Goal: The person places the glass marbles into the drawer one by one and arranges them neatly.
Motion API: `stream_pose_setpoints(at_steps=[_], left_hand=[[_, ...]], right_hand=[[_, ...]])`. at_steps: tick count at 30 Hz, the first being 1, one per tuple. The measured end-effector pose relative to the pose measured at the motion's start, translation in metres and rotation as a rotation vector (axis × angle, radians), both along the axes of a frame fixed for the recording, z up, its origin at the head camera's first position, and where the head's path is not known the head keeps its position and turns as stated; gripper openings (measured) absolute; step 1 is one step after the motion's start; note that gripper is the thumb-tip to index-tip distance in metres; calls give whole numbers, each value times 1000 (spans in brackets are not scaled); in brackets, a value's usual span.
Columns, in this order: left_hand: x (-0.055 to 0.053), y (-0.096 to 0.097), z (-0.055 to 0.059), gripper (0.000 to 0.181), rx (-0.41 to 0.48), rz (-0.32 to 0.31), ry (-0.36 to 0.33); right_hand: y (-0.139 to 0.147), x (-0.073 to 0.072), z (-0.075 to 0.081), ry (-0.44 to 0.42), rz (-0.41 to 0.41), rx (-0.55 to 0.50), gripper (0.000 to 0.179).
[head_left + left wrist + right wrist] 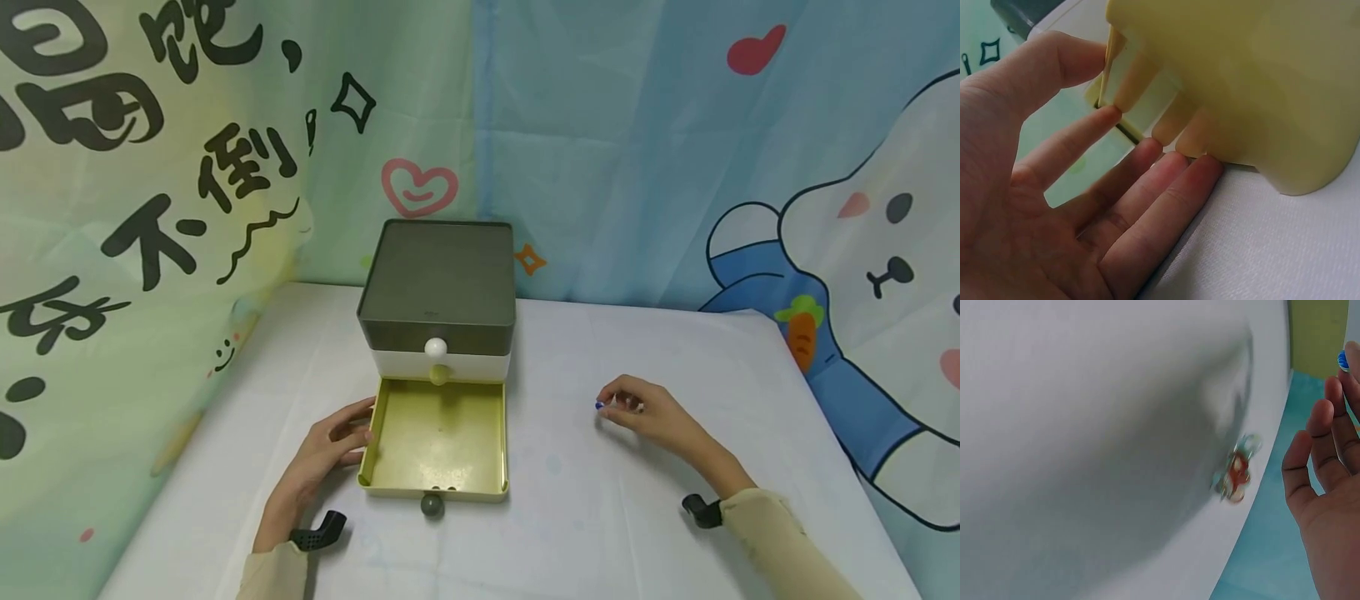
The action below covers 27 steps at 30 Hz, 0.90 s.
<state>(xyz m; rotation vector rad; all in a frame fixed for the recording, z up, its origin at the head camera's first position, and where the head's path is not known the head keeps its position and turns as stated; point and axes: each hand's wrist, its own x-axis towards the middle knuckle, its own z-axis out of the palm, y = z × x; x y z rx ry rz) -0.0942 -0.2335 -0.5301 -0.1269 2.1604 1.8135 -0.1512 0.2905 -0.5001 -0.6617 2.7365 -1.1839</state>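
Note:
A yellow-green drawer (438, 437) stands pulled out from the bottom of a small drawer cabinet (446, 283). At the drawer's left side, my left hand (322, 454) touches the outer wall with nearly straight fingers (1179, 181), its thumb near the upper edge in the left wrist view. My right hand (656, 417) is over the table to the right of the drawer. Its thumb and forefinger pinch a small blue marble (1343, 361). Below that hand, several clear glass marbles (1235, 472), some with orange, lie close together on the white cloth, blurred in the right wrist view.
The white-clothed table (562, 533) reaches back to a printed curtain (585, 150). Above the open drawer, the cabinet has a white knob (436, 347) and a yellow-green knob (439, 375); a dark knob (432, 505) sticks out from the drawer's front.

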Motion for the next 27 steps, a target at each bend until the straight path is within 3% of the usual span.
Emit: stream_pose_setpoints(at_steps=[5, 18, 27], left_hand=[[-1, -1, -1, 64, 3, 7, -4], [0, -1, -4, 64, -12, 1, -12], [0, -1, -5, 63, -6, -1, -6]], right_hand=[[-17, 0, 1, 28, 59, -38, 13], [-72, 5, 16, -8, 163, -110, 14], [-110, 4, 18, 77, 313, -198, 16]])
